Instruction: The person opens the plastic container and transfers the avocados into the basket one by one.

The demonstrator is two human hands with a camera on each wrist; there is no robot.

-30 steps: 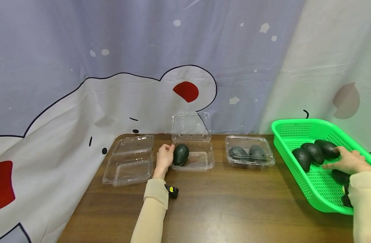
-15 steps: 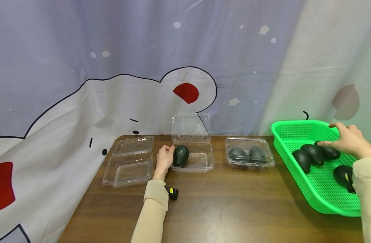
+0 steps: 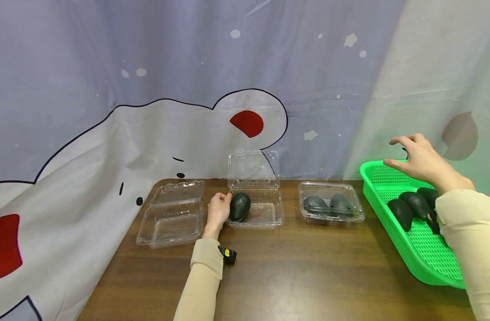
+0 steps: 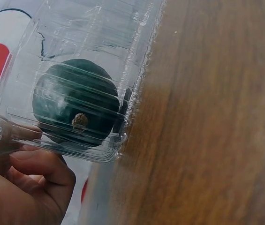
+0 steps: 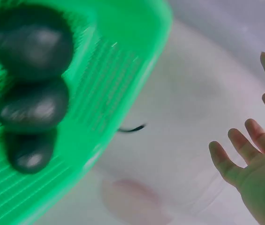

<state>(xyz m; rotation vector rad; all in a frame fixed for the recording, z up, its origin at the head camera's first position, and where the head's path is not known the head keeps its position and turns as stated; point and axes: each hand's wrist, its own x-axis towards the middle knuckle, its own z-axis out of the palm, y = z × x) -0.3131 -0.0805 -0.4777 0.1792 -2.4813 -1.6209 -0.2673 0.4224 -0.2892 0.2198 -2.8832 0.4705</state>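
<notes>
I have one avocado (image 3: 240, 207) at nine o'clock inside the middle box (image 3: 269, 210), my left hand (image 3: 218, 208) pinching the box on that side. I judge the closed box (image 3: 329, 189) at three o'clock, holding two, finished; the middle box seems to lack a second, and the side box (image 3: 170, 220) at nine o'clock is unfilled. Farther toward three, my right hand (image 3: 421, 161), fingers released, hangs near the basket (image 3: 407, 249) of more. Only its wrist view shows it holding nothing; only the left wrist view shows the avocado's stem end (image 4: 79, 122).
</notes>
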